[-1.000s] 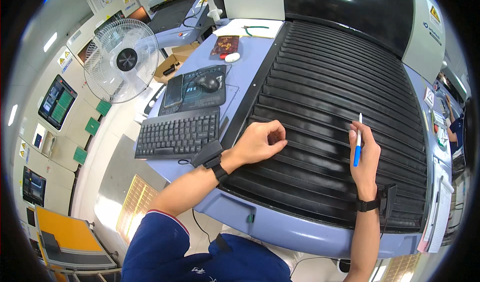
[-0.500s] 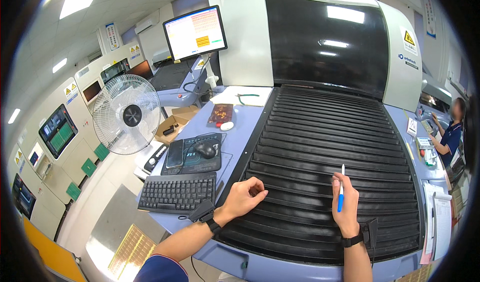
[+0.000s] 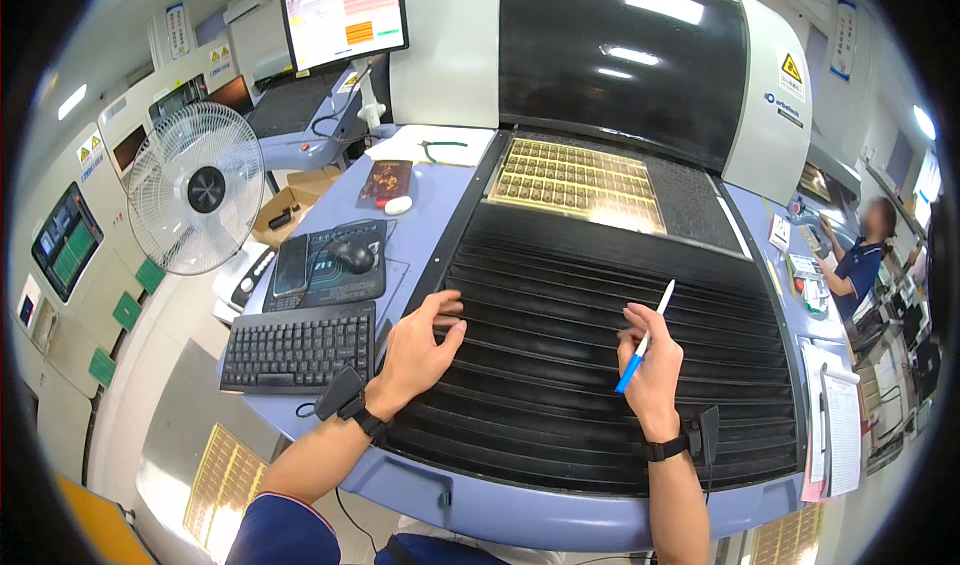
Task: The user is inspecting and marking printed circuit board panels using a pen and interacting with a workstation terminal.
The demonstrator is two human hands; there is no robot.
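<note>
My right hand (image 3: 652, 360) is closed round a slim pen (image 3: 634, 370) with a white upper part and a blue lower end, and hovers over the black ribbed bellows cover (image 3: 560, 395). Over the left edge of that cover is my left hand (image 3: 418, 350), empty, its fingers loosely bent and apart from the thumb. Beyond both hands, a gold panel (image 3: 575, 180) patterned with rows of small units lies on the machine's dark bed (image 3: 695, 200), in front of the black glossy hood (image 3: 620, 75). Black devices are strapped to both my wrists.
On the left side of the blue-grey table stand a keyboard (image 3: 295, 350), a mouse (image 3: 352, 255), a phone (image 3: 291, 267) and green-handled pliers (image 3: 442, 150). A monitor (image 3: 345, 17) and a fan (image 3: 195, 190) rise behind. A clipboard (image 3: 840, 425) lies at right; a co-worker (image 3: 862, 260) is beyond.
The bellows cover has drawn toward me, baring the gold panel and bed. My left hand's fingers have spread; my right hand has tilted the pen. The whole view has shifted.
</note>
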